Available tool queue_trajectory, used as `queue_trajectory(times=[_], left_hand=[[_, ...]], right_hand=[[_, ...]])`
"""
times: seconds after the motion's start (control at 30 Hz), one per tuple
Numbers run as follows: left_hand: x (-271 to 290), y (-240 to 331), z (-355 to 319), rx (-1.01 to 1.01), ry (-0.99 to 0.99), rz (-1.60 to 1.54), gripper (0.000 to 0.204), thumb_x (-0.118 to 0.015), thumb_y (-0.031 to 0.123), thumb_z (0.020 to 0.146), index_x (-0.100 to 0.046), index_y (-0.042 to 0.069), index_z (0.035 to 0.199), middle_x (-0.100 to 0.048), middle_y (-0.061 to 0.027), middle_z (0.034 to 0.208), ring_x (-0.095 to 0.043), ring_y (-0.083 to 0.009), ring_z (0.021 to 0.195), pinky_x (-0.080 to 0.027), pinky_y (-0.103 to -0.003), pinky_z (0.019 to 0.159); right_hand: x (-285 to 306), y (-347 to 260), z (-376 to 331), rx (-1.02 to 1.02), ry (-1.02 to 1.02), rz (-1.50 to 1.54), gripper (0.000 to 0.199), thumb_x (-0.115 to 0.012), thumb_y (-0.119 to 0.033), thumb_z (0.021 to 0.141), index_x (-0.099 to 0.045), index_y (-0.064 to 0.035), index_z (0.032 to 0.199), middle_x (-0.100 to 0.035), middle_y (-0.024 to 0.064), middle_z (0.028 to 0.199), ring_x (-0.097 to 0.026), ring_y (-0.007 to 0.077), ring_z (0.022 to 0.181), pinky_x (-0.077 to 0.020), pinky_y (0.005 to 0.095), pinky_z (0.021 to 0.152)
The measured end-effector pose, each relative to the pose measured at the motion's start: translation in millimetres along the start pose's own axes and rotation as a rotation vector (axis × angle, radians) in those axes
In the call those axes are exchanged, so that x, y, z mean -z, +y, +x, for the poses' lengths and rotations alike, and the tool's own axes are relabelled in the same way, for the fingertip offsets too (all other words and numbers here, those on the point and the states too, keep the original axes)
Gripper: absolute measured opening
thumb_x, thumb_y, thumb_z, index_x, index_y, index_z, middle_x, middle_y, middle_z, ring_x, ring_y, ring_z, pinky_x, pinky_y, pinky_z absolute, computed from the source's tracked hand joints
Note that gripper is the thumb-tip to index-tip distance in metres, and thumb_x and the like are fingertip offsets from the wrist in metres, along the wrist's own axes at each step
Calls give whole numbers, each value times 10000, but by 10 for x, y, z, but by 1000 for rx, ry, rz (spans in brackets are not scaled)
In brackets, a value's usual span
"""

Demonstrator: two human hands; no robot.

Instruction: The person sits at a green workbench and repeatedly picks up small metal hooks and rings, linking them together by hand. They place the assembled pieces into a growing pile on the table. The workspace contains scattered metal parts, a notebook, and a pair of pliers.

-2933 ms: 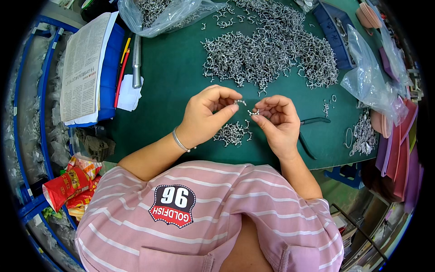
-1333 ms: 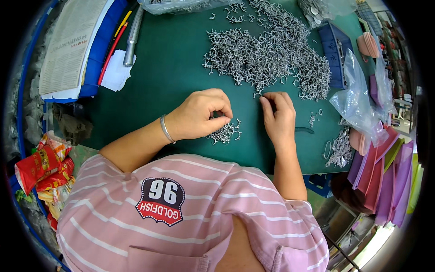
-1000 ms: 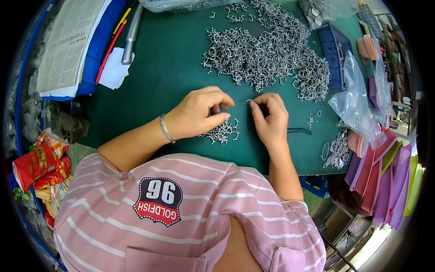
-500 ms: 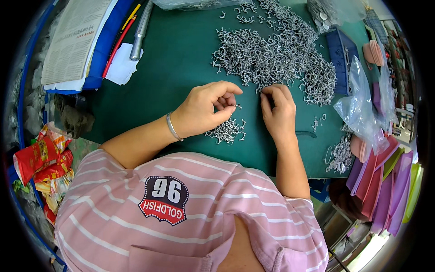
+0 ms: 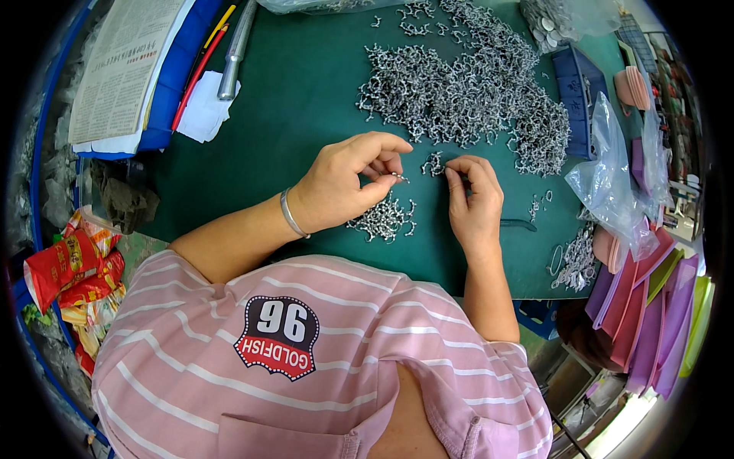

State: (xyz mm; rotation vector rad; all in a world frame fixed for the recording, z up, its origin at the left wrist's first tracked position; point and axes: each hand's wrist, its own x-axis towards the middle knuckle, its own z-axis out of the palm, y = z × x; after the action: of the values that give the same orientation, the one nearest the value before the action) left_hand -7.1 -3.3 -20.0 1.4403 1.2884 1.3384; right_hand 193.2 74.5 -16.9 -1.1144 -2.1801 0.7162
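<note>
My left hand (image 5: 348, 172), with a silver bangle on its wrist, is closed in a pinch on a small curved silver metal piece (image 5: 401, 177). Just below it lies a small heap of similar pieces (image 5: 386, 220) on the green tabletop (image 5: 298, 84). Opposite, my right hand (image 5: 475, 195) is closed, its thumb and forefinger at a little tangled clump of the metal pieces (image 5: 433, 163). Beyond both hands spreads a large pile of the same curved pieces (image 5: 451, 92); they are too small to make out finer detail.
At the right stand a blue plastic bin (image 5: 575, 99), a clear plastic bag (image 5: 608, 172) and a batch of silver rings or links (image 5: 575, 264). On the left lie a metal rod (image 5: 237, 53), a red pencil (image 5: 200, 76), white paper (image 5: 206, 107) and a blue tray with newspaper (image 5: 115, 76).
My right hand has drawn back from the big pile toward me, bringing a small clump of pieces off its near edge. The left hand has hardly moved.
</note>
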Motion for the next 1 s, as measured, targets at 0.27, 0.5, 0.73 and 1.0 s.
queue_trajectory(times=[0.27,0.5,0.73,1.0], left_hand=[[21,29,21,-78,8,81,229,-631,-93,756,-637,-1,966,-623,-74,879,-608,-118,736,-497,-223,626],[41,17,19,-103,-16,86,164,-628,-103,747,-648,-5,876,-613,-84,892,-604,-132,734,-495,-229,623],[31,23,17,-67,-39,77,151,-647,-87,740,-647,0,863,-606,-71,871,-597,-130,739,-487,-229,616],[24,-5,14,-68,-47,80,147,-661,-63,742,-650,2,874,-625,-70,873,-597,-129,729,-487,-244,626]], right_hand=[[-85,-29,55,74,-23,-135,156,-661,1,772,-626,-11,923,-590,139,953,-558,311,878,-462,374,771],[-58,2,33,-56,-6,142,88,-644,22,812,-625,3,896,-614,90,864,-607,154,706,-493,252,607],[-63,0,-2,-380,9,423,155,-612,43,831,-632,21,983,-623,83,869,-611,125,727,-505,238,656],[-89,-162,-38,-140,-73,443,295,-599,83,807,-592,15,1094,-598,69,929,-599,114,798,-497,219,675]])
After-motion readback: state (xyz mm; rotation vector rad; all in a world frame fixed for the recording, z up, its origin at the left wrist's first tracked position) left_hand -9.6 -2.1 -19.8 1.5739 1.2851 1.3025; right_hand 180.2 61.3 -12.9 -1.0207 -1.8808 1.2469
